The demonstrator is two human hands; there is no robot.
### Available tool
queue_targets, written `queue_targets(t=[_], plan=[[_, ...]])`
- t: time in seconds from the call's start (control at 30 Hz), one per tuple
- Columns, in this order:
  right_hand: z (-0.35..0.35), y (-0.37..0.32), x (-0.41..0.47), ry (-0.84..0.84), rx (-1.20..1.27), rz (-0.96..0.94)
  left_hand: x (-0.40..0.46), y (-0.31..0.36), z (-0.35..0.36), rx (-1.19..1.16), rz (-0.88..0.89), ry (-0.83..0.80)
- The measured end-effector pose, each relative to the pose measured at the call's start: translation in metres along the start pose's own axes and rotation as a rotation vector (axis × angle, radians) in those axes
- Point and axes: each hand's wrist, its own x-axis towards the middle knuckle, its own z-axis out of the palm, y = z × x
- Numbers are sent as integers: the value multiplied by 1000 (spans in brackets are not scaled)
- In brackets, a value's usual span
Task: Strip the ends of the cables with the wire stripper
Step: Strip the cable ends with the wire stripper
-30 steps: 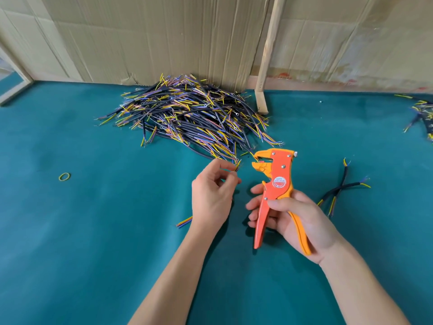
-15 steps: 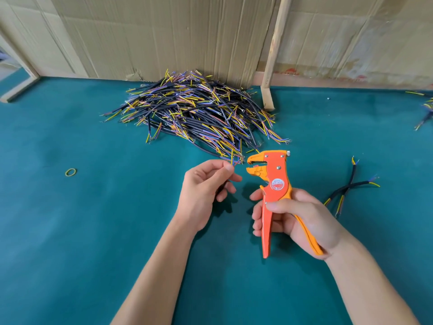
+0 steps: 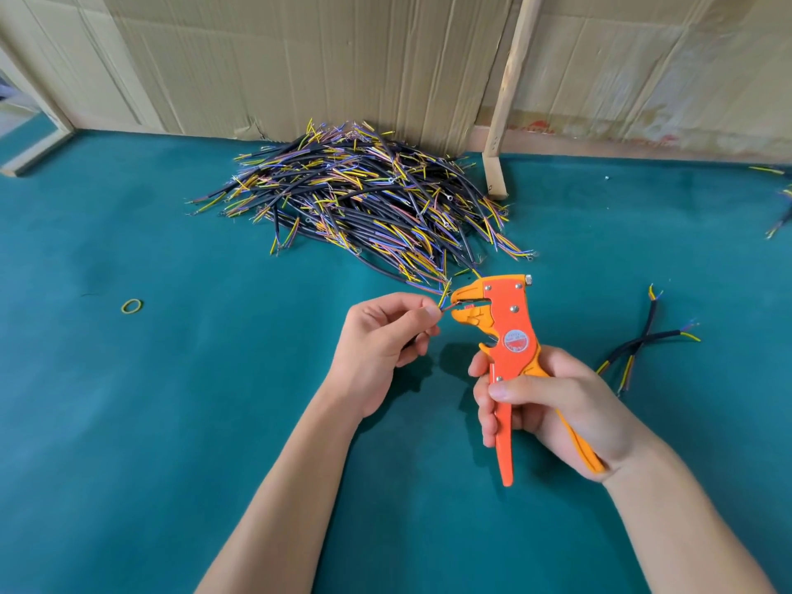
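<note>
Left hand (image 3: 377, 336) pinches cable (image 3: 443, 303), its wire ends at wire stripper (image 3: 505, 336) mouth; right hand (image 3: 553, 405) grips handles.

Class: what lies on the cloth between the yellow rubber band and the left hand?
In the head view, nothing: only bare teal cloth separates the rubber band from the left hand.

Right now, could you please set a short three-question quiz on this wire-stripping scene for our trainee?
1. Which hand holds the wire stripper?
2. True or false: the stripper's jaws are open, with a wire end at their mouth.
3. What small item lies alone, far left on the green table? A) rubber band B) screw C) coin

Key: 1. The right hand; the left hand pinches the cable. 2. True. 3. A, the rubber band.
</note>
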Motion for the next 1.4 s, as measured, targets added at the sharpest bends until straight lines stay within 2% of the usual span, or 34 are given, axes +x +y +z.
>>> queue_targets(t=[0.5, 0.97, 1.4], plan=[[0, -2, -1, -31, -22, 21, 1, 0, 5, 54, 12, 44], [2, -2, 0, 7, -26, 20, 0, 1, 3, 23, 0, 37], [-2, -1, 1, -36, -2, 43, -1, 2, 0, 35, -30, 11]])
